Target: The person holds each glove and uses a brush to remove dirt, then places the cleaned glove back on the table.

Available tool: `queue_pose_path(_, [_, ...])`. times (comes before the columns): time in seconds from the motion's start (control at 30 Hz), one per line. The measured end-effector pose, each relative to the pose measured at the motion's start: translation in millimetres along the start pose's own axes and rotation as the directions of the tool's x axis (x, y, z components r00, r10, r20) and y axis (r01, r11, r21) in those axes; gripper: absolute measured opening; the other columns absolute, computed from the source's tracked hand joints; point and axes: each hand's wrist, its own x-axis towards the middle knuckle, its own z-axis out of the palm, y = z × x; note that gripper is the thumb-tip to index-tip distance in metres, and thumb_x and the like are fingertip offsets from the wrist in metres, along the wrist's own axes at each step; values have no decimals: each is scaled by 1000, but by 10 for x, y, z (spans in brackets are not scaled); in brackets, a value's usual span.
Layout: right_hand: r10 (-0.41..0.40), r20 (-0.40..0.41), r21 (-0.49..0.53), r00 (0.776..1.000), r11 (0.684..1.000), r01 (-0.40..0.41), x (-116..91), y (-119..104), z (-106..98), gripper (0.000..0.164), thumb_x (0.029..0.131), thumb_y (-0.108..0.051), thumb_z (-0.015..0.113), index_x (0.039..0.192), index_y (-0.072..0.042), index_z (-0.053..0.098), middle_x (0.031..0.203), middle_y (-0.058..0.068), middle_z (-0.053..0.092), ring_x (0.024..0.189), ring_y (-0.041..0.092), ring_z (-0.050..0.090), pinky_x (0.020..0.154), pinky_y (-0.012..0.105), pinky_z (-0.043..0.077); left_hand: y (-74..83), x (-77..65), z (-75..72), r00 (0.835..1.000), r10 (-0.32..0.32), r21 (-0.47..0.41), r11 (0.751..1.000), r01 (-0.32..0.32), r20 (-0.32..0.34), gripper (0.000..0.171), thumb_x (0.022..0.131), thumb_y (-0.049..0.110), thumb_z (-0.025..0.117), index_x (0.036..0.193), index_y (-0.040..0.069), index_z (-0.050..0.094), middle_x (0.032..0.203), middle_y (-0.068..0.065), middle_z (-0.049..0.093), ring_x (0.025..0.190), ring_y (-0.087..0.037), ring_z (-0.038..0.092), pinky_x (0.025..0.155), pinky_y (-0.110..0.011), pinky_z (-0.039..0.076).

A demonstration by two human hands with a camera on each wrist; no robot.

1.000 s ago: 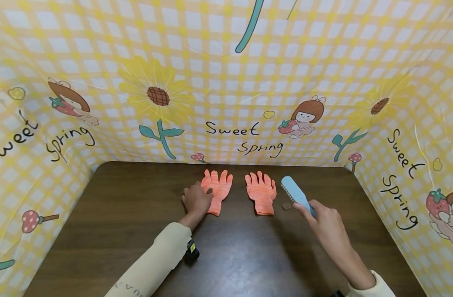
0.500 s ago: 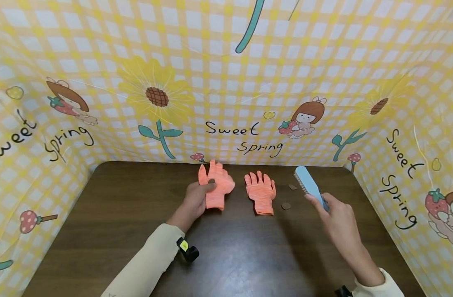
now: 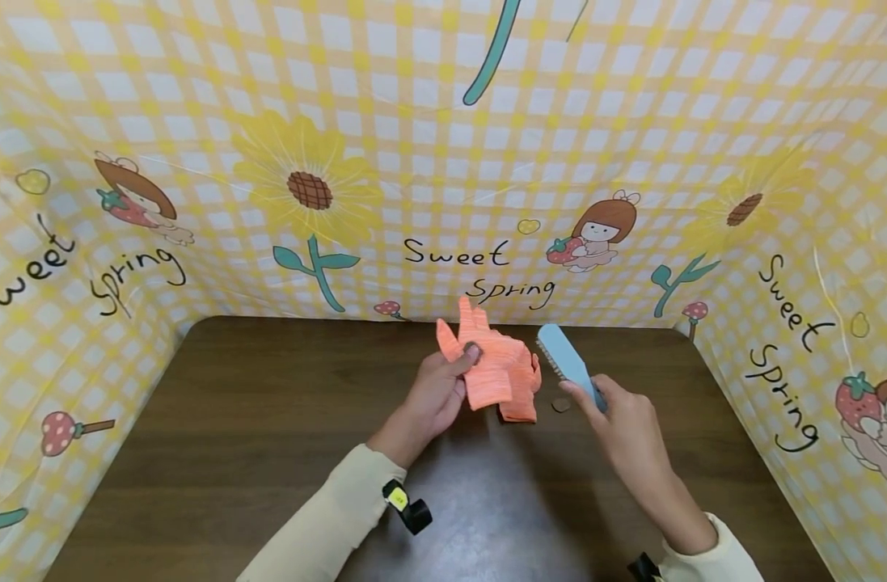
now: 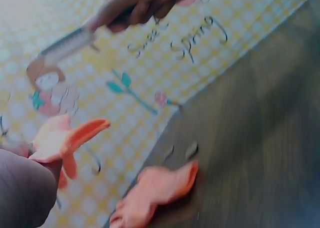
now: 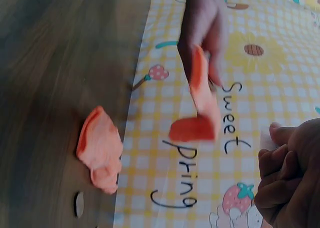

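Observation:
My left hand pinches an orange knit glove above the table, thumb on its face. A small dark spot shows at the thumb tip; I cannot tell what it is. Below and behind lies a second orange glove, partly hidden in the head view but plain in the left wrist view, where this glove rests on the wood. My right hand grips a light blue brush by its handle, bristles facing left, apart from the held glove.
Flat brown pieces, one round piece and another flat piece, lie on the dark wooden table beside the second glove. A yellow checked cloth stands behind and at both sides.
My left hand has taken the left glove off the table and carried it up and right, over the other glove. The brush moved right, then back left.

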Motion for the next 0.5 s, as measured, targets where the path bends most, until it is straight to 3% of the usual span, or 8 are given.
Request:
queue_pose_path(0.1, [2, -1, 7, 1000, 1000, -2, -6, -67, 68, 33, 96, -39, 70, 96, -5, 69, 61, 0, 52, 54, 15, 45, 50, 28, 37, -91, -8, 145, 997, 6, -45, 999, -2, 75, 28, 110, 14, 45, 129, -4, 55, 122, -2, 59, 122, -13, 52, 114, -36, 41])
queue_pose_path(0.23, [-26, -16, 5, 1000, 1000, 26, -26, -132, 159, 33, 95, -37, 72, 92, -5, 67, 59, -2, 46, 51, 13, 42, 48, 26, 35, -202, -30, 311, 985, 6, -109, 994, 13, 175, 40, 113, 19, 36, 141, -6, 48, 139, -8, 53, 138, -19, 45, 125, -42, 28])
queue_pose_path(0.33, [-68, -16, -14, 998, 998, 68, -39, -160, 225, 34, 95, -36, 72, 88, -4, 63, 58, -3, 42, 49, 11, 40, 46, 25, 33, -272, -48, 418, 982, -16, -145, 988, 44, 188, 44, 113, 14, 33, 151, -7, 37, 153, -12, 47, 145, -22, 42, 125, -42, 29])
queue_pose_path(0.5, [-113, -28, -117, 993, 987, 109, -41, -166, 293, 36, 96, -33, 72, 80, -3, 57, 55, -2, 37, 47, 15, 39, 44, 28, 31, -354, -61, 511, 984, -5, -134, 991, 28, 175, 45, 112, 6, 32, 154, -9, 31, 161, -18, 39, 149, -24, 38, 122, -41, 32])
